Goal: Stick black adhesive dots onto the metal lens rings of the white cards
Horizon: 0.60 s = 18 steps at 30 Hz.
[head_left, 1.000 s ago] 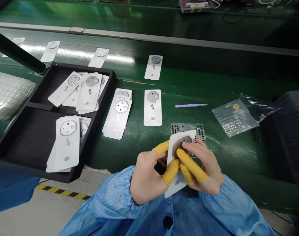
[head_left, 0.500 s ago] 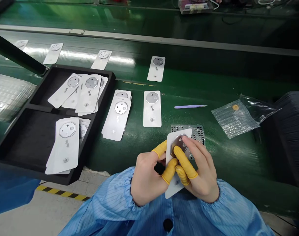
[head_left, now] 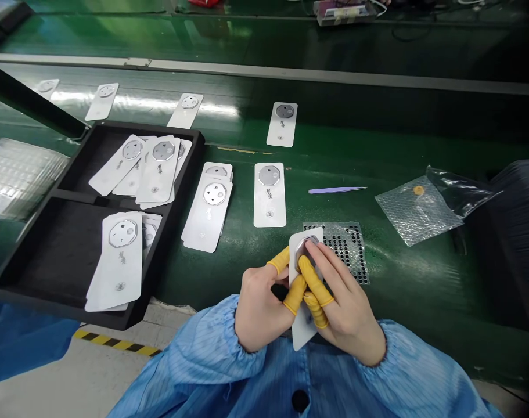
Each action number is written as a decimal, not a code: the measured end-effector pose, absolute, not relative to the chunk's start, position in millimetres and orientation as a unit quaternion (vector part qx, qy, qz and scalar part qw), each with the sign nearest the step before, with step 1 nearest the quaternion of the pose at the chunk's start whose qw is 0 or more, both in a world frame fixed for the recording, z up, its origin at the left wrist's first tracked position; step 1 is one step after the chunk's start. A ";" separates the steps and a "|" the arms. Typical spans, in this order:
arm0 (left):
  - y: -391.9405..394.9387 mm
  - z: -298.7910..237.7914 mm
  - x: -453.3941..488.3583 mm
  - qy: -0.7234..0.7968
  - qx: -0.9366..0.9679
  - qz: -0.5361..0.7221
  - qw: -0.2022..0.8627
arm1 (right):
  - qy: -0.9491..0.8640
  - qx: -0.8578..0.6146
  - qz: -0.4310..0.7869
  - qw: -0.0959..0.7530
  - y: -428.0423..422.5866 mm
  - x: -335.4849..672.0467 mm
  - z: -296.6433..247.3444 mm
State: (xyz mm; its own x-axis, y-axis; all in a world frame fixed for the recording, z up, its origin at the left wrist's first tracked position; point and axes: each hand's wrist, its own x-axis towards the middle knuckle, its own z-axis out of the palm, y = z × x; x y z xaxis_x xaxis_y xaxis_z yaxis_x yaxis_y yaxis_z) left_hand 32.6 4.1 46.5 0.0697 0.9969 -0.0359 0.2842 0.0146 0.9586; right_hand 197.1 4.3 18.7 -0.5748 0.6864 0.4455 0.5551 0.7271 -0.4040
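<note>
Between my hands is a white rectangular panel (head_left: 305, 335) with a shiny octagonal plate near its top, held tilted. My left hand (head_left: 266, 307) grips its left edge, with yellow finger cots on the thumb and a finger. My right hand (head_left: 340, 299), also in yellow cots, closes on the right side, and its bare fingertips press on the octagonal plate. The fingers hide much of the panel. Just behind lies a clear sheet of small black dots (head_left: 351, 249). A similar panel (head_left: 269, 194) lies flat further back, beside a small stack of panels (head_left: 207, 215).
A black two-compartment tray (head_left: 42, 255) at left holds several overlapping panels (head_left: 122, 261). Purple tweezers (head_left: 336, 190) lie behind the dotted sheet. A bubble-wrap bag (head_left: 416, 209) is at right, beside dark stacked trays (head_left: 517, 232). More panels (head_left: 282, 123) lie along the green belt.
The held panel has turned more edge-on and shifted slightly left. My right hand has moved left with it, its fingers still on the octagonal plate. The camera view has shifted slightly.
</note>
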 end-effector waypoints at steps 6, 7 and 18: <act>13.9 45.2 31.9 0.451 0.400 0.432 0.671 | -0.772 -0.392 0.211 0.453 13.7 201.9 16.5; 13.8 45.0 32.1 0.445 0.389 0.432 0.681 | -0.733 -0.421 0.231 0.482 13.4 201.5 16.6; 8.9 40.4 39.1 0.460 0.398 0.458 0.648 | -0.564 -0.496 0.293 0.591 3.7 192.6 11.6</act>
State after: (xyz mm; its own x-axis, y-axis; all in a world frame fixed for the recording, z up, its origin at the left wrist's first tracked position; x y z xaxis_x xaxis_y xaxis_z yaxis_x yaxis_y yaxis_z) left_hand 39.1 8.9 40.4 0.1565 0.9601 -0.2318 -0.2269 0.2633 0.9376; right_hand 192.6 3.7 11.6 0.1906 0.9067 0.3762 0.2134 0.3357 -0.9175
